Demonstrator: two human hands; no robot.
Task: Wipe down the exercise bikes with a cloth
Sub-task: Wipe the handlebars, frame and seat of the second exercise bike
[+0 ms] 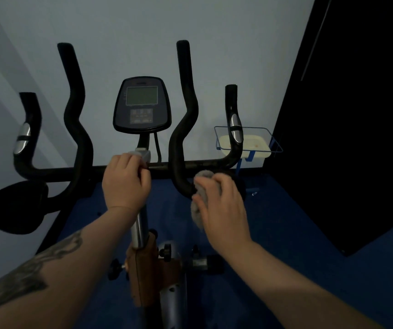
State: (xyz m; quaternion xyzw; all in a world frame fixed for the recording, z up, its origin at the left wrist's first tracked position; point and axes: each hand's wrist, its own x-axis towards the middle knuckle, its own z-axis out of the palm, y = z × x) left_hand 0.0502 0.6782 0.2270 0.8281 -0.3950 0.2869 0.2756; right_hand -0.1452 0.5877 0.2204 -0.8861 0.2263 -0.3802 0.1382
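Note:
An exercise bike with black handlebars (76, 129) stands right in front of me, its console (142, 104) in the middle. My left hand (125, 181) is closed around the handlebar's centre clamp at the top of the silver stem (139, 230). My right hand (219, 200) presses a grey cloth (200, 193) against the lower bend of the right inner handlebar (183, 129). The cloth is bunched under my fingers and hangs down a little on the left side.
A black arm pad (15, 207) sticks out at the left. A blue wire rack holding a pale tray (255, 144) stands by the wall on the right. A dark panel (345, 115) fills the right side. Blue floor (285, 245) lies below.

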